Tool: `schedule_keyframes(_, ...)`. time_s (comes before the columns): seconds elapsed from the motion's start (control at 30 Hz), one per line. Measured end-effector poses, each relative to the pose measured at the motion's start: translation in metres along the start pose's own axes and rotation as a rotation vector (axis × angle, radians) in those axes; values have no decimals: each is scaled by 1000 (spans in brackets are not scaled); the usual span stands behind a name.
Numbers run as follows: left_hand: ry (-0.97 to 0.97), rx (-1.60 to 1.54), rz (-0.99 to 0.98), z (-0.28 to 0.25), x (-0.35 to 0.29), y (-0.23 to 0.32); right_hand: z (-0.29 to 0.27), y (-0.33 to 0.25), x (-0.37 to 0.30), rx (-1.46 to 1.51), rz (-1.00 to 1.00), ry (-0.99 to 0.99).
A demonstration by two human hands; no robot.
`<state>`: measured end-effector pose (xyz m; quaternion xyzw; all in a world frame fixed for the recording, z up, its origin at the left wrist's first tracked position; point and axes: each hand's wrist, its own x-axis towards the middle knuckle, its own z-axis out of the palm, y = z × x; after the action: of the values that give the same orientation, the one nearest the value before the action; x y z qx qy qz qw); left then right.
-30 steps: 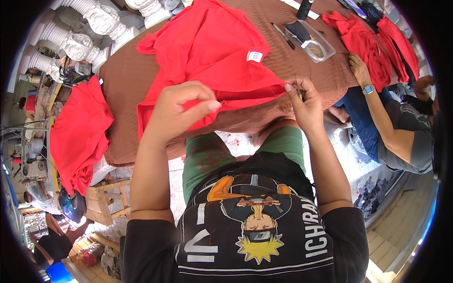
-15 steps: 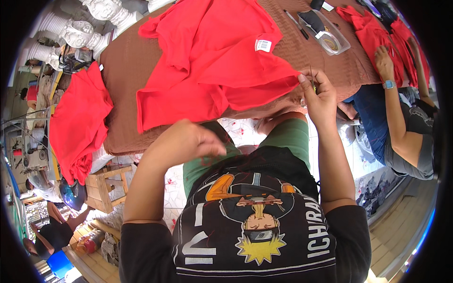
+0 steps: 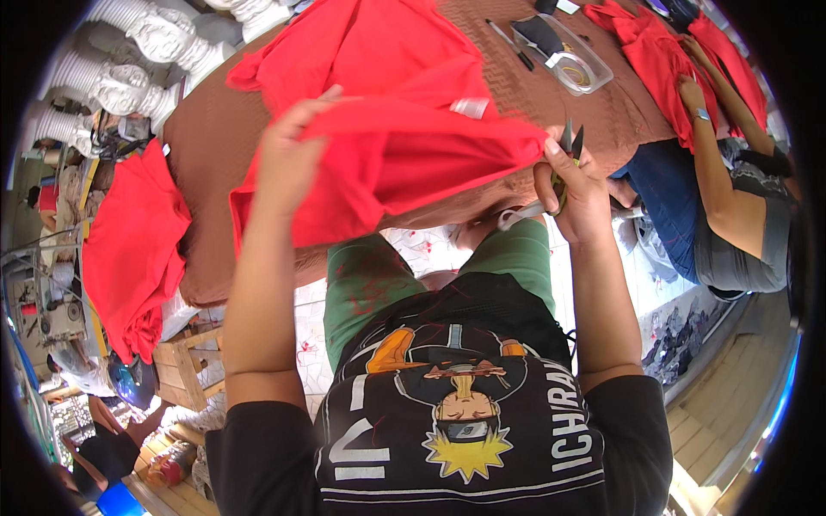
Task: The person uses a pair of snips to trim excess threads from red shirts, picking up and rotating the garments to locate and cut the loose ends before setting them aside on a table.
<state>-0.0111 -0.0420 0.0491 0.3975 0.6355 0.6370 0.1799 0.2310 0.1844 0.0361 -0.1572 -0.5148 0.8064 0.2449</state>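
Observation:
A red garment [image 3: 387, 159] with a white tag [image 3: 469, 107] is spread on the brown-covered table, its near part lifted and slightly blurred. My right hand [image 3: 575, 185] pinches the garment's right corner between thumb and finger. The same hand also holds small scissors [image 3: 564, 172], blades pointing up and parted, yellowish-green at the handle. My left hand [image 3: 291, 163] is over the garment's left side, blurred by motion, thumb and fingers apart. Whether it touches the cloth I cannot tell.
A clear plastic box [image 3: 572, 60] and a black pen [image 3: 510, 43] lie at the far right of the table. Another red garment [image 3: 138, 241] hangs over its left edge. A co-worker [image 3: 727, 189] handles red cloth at right. White ornate columns [image 3: 163, 39] stand far left.
My left hand has moved up and away from my lap to the garment. The cloth's near part has lifted and folded up. The scissors in my right hand have turned into clearer view.

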Motion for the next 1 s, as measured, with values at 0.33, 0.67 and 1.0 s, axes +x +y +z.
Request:
schedule_keyframes(0.33,25,905,-116,-14,20,-15,-5,42,32,-625,96,40)
schedule_keyframes(0.67,-207,758,98,87,12,-3,22,18,29,-909,-282,-109)
schedule_keyframes(1.0,-153,668,-66,99,-22,-22,15,52,5,-1092,-137,-416)
